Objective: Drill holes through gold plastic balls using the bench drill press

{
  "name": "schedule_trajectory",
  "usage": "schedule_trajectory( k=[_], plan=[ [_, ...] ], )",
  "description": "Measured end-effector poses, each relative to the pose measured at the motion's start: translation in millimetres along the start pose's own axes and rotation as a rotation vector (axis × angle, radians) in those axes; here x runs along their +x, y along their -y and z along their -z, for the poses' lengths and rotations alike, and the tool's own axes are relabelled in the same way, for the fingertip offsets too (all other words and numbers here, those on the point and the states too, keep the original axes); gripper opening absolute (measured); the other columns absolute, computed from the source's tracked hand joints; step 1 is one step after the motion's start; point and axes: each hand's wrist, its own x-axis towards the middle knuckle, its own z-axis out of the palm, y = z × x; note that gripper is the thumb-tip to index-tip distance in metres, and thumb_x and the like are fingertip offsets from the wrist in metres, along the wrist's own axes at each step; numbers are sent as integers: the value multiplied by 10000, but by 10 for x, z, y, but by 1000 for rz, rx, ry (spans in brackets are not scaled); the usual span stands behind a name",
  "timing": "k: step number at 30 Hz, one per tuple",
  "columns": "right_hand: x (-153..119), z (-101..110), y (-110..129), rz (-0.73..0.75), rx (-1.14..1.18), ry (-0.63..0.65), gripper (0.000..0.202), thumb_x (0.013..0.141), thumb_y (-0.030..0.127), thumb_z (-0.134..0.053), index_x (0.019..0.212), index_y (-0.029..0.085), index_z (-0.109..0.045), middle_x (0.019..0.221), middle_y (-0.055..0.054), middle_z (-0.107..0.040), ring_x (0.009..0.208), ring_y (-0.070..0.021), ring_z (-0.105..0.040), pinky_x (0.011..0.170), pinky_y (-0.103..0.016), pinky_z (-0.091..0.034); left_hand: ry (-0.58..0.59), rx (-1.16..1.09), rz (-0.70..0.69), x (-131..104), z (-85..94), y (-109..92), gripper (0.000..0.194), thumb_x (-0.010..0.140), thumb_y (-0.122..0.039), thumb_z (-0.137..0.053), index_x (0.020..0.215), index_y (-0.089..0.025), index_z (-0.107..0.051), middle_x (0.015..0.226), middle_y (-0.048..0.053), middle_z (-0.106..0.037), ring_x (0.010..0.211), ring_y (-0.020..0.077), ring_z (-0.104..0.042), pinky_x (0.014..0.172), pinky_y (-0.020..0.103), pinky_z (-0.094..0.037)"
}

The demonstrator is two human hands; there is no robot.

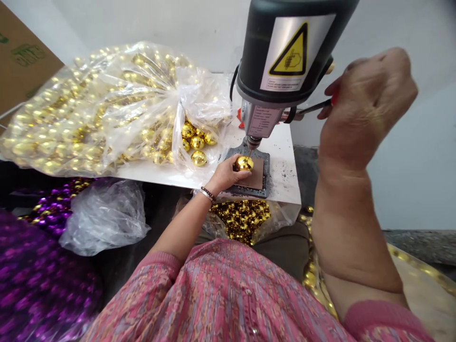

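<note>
Between the thumb and fingers of my left hand (227, 175) is a shiny gold faceted ball (245, 164), held over a brown board (257, 176) on the base (265, 164) of a bench drill press (245, 52). The drill bit (250, 153) comes down at the top of the ball; whether it has entered cannot be made out. My right hand (366, 104) is raised on the right, closed around the red-knobbed feed lever (317, 106) of the drill press. A yellow warning label (292, 53) marks the motor housing.
A large clear bag of gold balls (89, 109) covers the table's left side, with loose gold balls (198, 158) at its mouth. Below the table edge sits an open bag of gold balls (242, 218). Purple balls (53, 209) and crumpled plastic (107, 216) lie lower left. Dark shavings dot the white table (285, 156).
</note>
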Motion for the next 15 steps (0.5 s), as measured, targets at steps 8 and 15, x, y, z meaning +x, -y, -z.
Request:
schedule_trajectory(
  k=[8,15],
  plan=[
    [115,-47,-133,-70,71,58,319,1084,282,-416,778,236,-336,683,44,-375,591,-64,-362,646,-248,-339,379,55,-80,-571,321,136,520,709,-303,-945,1200,-232,-790,877,-11,-764,771,169,-664,720,272,-513],
    [22,-102,-56,-52,125,-21,315,1062,344,-410,774,241,-330,664,42,-332,568,-66,-339,607,-249,-311,-122,165,14,-350,558,269,281,971,-275,-704,1227,-201,-792,1078,76,-821,1007,236,-747,958,345,-587]
  ],
)
